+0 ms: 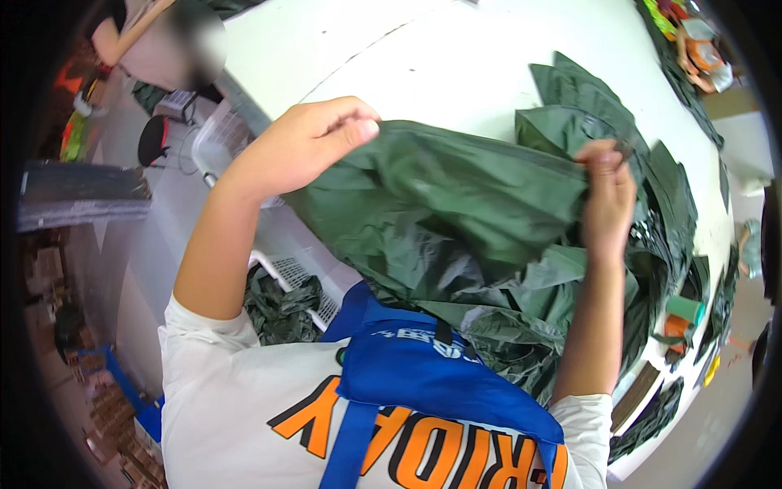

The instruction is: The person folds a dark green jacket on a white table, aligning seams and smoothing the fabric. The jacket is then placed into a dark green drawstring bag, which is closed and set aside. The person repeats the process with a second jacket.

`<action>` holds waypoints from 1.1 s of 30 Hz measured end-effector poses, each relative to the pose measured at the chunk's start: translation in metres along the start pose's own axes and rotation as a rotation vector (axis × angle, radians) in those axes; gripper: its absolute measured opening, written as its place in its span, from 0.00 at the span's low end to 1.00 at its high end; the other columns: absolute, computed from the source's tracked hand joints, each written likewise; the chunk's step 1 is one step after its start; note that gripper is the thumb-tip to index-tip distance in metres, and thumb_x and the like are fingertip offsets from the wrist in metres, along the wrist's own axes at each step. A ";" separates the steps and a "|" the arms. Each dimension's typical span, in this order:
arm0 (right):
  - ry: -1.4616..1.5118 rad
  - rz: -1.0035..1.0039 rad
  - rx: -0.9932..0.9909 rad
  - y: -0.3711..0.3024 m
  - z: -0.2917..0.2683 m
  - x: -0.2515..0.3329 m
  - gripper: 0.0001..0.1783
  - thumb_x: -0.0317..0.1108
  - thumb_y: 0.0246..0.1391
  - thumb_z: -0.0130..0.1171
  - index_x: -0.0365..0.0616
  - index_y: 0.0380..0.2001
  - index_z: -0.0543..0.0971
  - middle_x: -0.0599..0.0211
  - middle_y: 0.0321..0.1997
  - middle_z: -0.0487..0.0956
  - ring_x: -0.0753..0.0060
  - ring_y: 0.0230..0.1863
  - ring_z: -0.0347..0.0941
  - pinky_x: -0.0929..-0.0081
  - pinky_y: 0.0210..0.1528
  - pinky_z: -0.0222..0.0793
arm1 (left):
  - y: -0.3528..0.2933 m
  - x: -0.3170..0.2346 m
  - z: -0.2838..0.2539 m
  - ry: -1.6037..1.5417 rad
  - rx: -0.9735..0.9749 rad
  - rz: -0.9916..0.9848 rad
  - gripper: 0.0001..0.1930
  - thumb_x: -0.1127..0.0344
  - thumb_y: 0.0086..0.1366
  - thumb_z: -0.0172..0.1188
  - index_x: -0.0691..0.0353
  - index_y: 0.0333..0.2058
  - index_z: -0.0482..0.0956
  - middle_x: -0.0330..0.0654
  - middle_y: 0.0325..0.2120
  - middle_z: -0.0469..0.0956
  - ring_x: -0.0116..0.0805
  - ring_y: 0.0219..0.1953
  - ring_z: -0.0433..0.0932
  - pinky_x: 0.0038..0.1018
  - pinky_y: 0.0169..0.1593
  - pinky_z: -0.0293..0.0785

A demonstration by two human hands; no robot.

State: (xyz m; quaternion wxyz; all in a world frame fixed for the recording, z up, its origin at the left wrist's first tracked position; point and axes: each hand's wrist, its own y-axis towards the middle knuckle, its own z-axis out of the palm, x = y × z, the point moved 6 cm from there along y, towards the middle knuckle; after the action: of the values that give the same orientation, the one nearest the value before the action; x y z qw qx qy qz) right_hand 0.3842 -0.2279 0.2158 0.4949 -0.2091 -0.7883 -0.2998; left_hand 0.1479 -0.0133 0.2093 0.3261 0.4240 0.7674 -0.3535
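Note:
A dark green piece of thin, shiny fabric (456,196) is stretched between my two hands over the near edge of the table. My left hand (314,143) pinches its upper left corner between thumb and fingers. At the other end, my right hand (607,196) is closed on the fabric's upper right edge. A small dark shape shows by the right fingertips, too unclear to name. The held edge runs nearly straight, with a seam or fold along it. Below it the cloth hangs in creases toward my blue apron (440,367).
More green fabric (582,90) lies heaped on the white table (464,65) beyond my right hand. Green and orange thread cones (686,309) stand at the right. A white plastic basket (281,273) with green cloth is at the lower left. Co-workers (705,53) are at the far side.

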 end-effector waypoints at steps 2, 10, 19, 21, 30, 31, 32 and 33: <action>0.071 -0.151 0.227 -0.023 0.053 0.034 0.12 0.37 0.62 0.48 0.40 0.32 0.75 0.66 0.35 0.74 0.68 0.36 0.68 0.72 0.41 0.65 | 0.022 -0.009 0.003 0.062 -0.111 0.157 0.21 0.55 0.72 0.45 0.66 0.51 0.74 0.42 0.46 0.77 0.33 0.49 0.73 0.29 0.54 0.66; 0.188 -0.100 0.749 -0.069 0.086 0.023 0.11 0.34 0.58 0.51 0.38 0.38 0.75 0.51 0.43 0.76 0.50 0.44 0.74 0.60 0.48 0.71 | 0.158 -0.004 0.142 -0.373 0.412 -0.243 0.47 0.38 0.62 0.54 0.66 0.66 0.46 0.51 0.66 0.49 0.50 0.65 0.56 0.42 0.63 0.57; -0.724 0.398 0.329 -0.091 -0.107 -0.173 0.12 0.38 0.53 0.58 0.47 0.39 0.81 0.46 0.64 0.61 0.45 0.57 0.67 0.50 0.54 0.63 | 0.321 -0.074 0.243 0.288 0.038 0.125 0.48 0.50 0.54 0.65 0.69 0.64 0.49 0.60 0.62 0.57 0.50 0.64 0.59 0.37 0.63 0.60; -0.726 0.368 0.327 -0.107 -0.096 -0.172 0.12 0.37 0.54 0.57 0.43 0.39 0.81 0.46 0.60 0.66 0.46 0.54 0.69 0.54 0.54 0.65 | 0.352 -0.064 0.253 0.214 -0.089 0.148 0.27 0.58 0.58 0.63 0.69 0.51 0.72 0.52 0.46 0.77 0.46 0.48 0.76 0.36 0.53 0.70; 0.315 0.559 -0.084 -0.154 -0.171 -0.153 0.15 0.24 0.56 0.51 0.24 0.44 0.72 0.58 0.52 0.69 0.59 0.51 0.73 0.71 0.53 0.63 | 0.294 -0.108 0.210 -1.064 0.487 0.044 0.12 0.71 0.66 0.53 0.67 0.46 0.75 0.40 0.39 0.80 0.28 0.41 0.78 0.27 0.48 0.75; 0.375 0.554 -0.133 -0.156 -0.180 -0.147 0.16 0.25 0.56 0.50 0.24 0.46 0.71 0.59 0.53 0.68 0.58 0.52 0.73 0.69 0.54 0.63 | 0.285 -0.107 0.203 -1.074 0.535 0.080 0.12 0.71 0.66 0.53 0.67 0.46 0.75 0.40 0.39 0.80 0.27 0.41 0.78 0.27 0.48 0.75; 0.289 0.513 -0.077 -0.155 -0.190 -0.141 0.21 0.33 0.56 0.53 0.26 0.48 0.70 0.60 0.54 0.68 0.60 0.52 0.73 0.68 0.57 0.61 | 0.278 -0.104 0.198 -1.075 0.529 0.076 0.12 0.71 0.65 0.54 0.67 0.46 0.75 0.40 0.38 0.80 0.27 0.40 0.78 0.26 0.48 0.75; 0.288 0.506 -0.151 -0.158 -0.205 -0.140 0.24 0.40 0.56 0.55 0.27 0.47 0.72 0.60 0.53 0.70 0.66 0.50 0.73 0.69 0.58 0.59 | 0.271 -0.104 0.193 -1.072 0.526 0.080 0.12 0.71 0.64 0.54 0.67 0.45 0.76 0.39 0.38 0.80 0.26 0.40 0.78 0.26 0.49 0.74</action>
State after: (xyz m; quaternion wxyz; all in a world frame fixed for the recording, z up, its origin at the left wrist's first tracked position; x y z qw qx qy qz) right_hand 0.4784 -0.4874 0.1144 0.6436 -0.3904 -0.6085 -0.2512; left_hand 0.4702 -0.1092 0.1162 0.5649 0.2815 0.3659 -0.6839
